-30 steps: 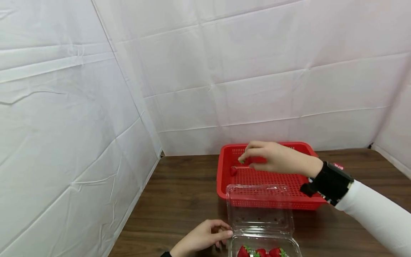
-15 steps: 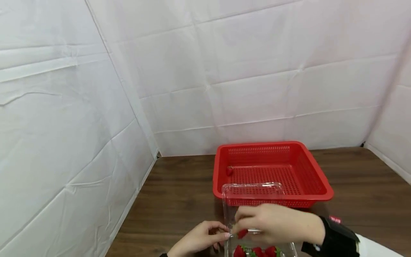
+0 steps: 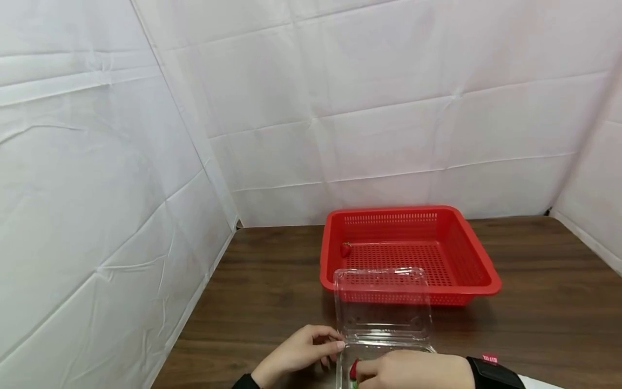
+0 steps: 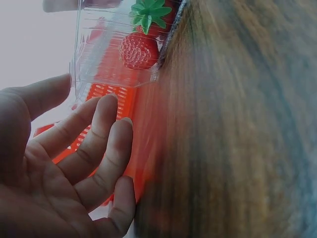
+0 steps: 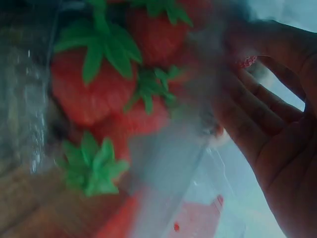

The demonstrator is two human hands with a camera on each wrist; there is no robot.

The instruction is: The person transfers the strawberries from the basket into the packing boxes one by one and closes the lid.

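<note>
A clear plastic clamshell box (image 3: 383, 308) stands near the table's front edge with its lid raised. Several strawberries (image 5: 99, 84) with green leaves lie inside it. My right hand (image 3: 362, 373) is low over the box and pinches a strawberry (image 3: 353, 366) at its fingertips. My left hand (image 3: 335, 348) rests against the box's left corner, thumb on the rim, fingers relaxed (image 4: 106, 129). Behind the box sits a red perforated basket (image 3: 476, 270) with one strawberry (image 3: 345, 249) at its left wall.
The dark wooden table (image 3: 272, 292) is walled in by white sheets at the back and on the left. Bare tabletop lies to the left and right of the basket. A black wristband (image 3: 493, 373) is on my right wrist.
My right hand carried a strawberry from the red basket back to the clear box and lowered it there. The left hand stayed at the box's corner.
</note>
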